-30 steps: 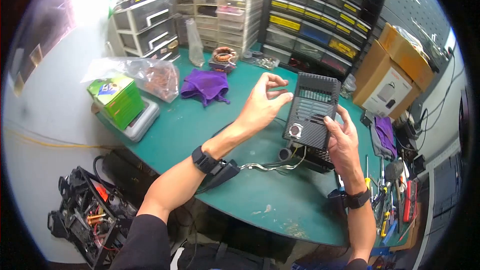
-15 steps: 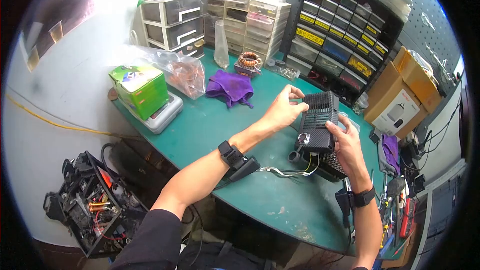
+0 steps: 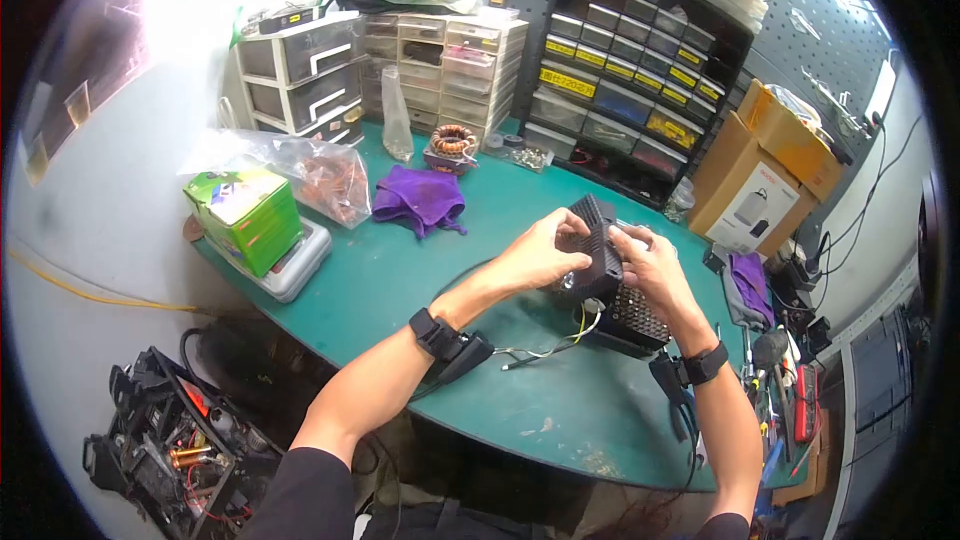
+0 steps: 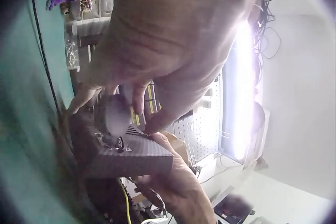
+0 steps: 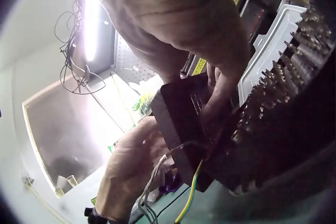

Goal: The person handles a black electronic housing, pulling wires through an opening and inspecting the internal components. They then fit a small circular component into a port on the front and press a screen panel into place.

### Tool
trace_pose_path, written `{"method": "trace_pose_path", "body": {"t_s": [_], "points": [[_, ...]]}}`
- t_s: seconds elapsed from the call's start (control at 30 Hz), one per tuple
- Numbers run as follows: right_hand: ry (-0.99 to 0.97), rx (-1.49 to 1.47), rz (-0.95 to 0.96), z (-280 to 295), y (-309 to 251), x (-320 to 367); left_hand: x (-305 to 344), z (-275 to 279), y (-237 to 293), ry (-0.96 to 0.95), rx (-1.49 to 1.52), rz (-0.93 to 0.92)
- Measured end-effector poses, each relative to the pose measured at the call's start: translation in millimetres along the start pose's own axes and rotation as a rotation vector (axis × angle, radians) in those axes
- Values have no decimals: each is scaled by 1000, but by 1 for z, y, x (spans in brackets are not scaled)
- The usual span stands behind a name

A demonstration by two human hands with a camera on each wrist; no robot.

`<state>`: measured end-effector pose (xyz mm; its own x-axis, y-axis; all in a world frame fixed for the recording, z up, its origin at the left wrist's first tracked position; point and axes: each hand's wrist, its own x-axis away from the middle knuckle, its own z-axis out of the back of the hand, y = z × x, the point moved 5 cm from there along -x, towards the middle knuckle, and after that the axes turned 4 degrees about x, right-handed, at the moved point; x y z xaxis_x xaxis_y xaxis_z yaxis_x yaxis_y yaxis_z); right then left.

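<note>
A black carbon-patterned cover [image 3: 603, 258] is tilted on its side between the two hands, its slotted face turned left. From the left, the left hand [image 3: 545, 260] holds it with thumb and fingers spread across that face; the left wrist view shows the fingertips at the edges of the cover [image 4: 136, 163]. The right hand [image 3: 655, 265] grips the opposite side, fingers bent over the edge of the cover [image 5: 178, 124]. Just below sits a black studded metal block [image 3: 635, 318]. A yellow-green wire [image 5: 193, 190] and pale wires [image 5: 148, 187] hang beside the cover.
On the green table [image 3: 480, 340] lie a purple cloth [image 3: 420, 200], a copper coil [image 3: 455, 143] and a green box [image 3: 245, 220] on a grey case. Drawer cabinets line the back. At right are a cardboard box [image 3: 765, 165] and several hand tools [image 3: 778, 380].
The left hand has come across onto the cover, which it stood apart from a second ago. The cover has turned from facing the head camera to facing left. The head view has shifted.
</note>
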<state>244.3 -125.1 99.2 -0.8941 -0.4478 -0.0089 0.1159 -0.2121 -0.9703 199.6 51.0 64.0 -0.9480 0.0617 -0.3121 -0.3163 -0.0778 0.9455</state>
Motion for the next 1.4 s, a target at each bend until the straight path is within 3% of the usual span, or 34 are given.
{"method": "trace_pose_path", "body": {"t_s": [0.27,0.5,0.87,1.0,1.1,1.2,1.33,1.4], "points": [[-9,61,77,28,1,26,0,9,2,108,-105,-14],[198,316,199,80,11,51,-6,16,-5,180,-203,-145],[664,625,410,239,-14,85,5,16,16,300,-310,-210],[856,639,325,308,-39,87,3,15,15,281,-240,-204],[957,729,332,368,-51,73,3,16,16,294,-253,-177],[1023,703,275,394,-72,57,5,17,20,272,-248,-153],[1181,870,391,444,-93,20,3,29,7,328,-133,-88],[1212,817,367,464,-100,2,3,28,10,328,-106,-24]]}}
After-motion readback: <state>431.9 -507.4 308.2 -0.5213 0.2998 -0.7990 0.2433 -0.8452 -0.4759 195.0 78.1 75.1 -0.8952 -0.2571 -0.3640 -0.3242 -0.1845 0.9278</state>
